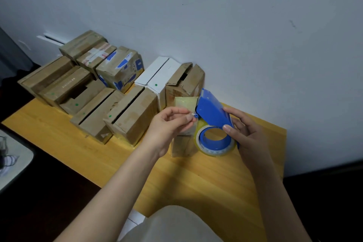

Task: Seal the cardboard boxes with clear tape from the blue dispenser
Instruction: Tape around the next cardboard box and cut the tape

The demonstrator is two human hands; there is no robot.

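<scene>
Dispenser (212,112), in the head view, is held up over the table (196,182) by the right hand (247,135), fingers wrapped round its blue shell. Just left of it, the left hand (169,125) pinches the free end of the tape (184,102). The boxes (129,116) stand further left, several with gaping seams. I judge the loose strip may fold onto itself, cling to the fingers, or snap back if the pinch slips.

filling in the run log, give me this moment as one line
phase: tape prep | right hand: grips blue dispenser | left hand: pinches end of clear tape | front cardboard box: seam open, on table
</scene>
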